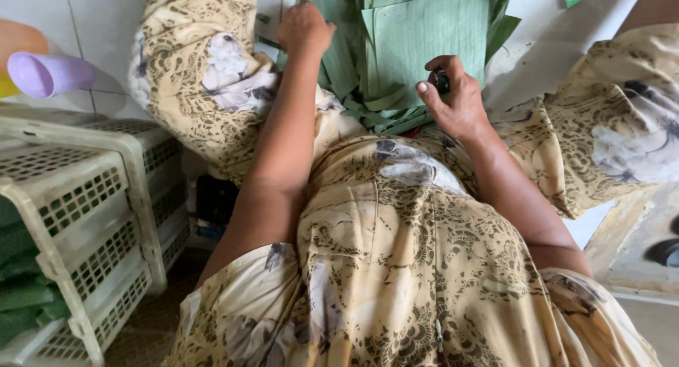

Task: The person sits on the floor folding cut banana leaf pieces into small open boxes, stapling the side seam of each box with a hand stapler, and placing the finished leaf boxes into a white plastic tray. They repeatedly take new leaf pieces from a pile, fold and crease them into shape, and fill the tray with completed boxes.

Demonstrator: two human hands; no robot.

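Note:
A thick stack of cut green leaf sheets (417,42) lies on the floor between my knees, with loose leaf strips (396,116) along its near edge. My left hand (304,27) is closed and rests on the left edge of the stack. Over the stack's near edge, my right hand (453,98) curls its fingers around a small dark object (441,81), which I cannot identify. My patterned beige dress covers my lap and both knees.
Two white slotted plastic crates (92,197) stand at my left, the nearer one holding green leaves (21,282). A lilac plastic scoop (49,73) lies behind them. White floor tiles lie beyond the leaves, and a dark sandal (665,252) sits at the right.

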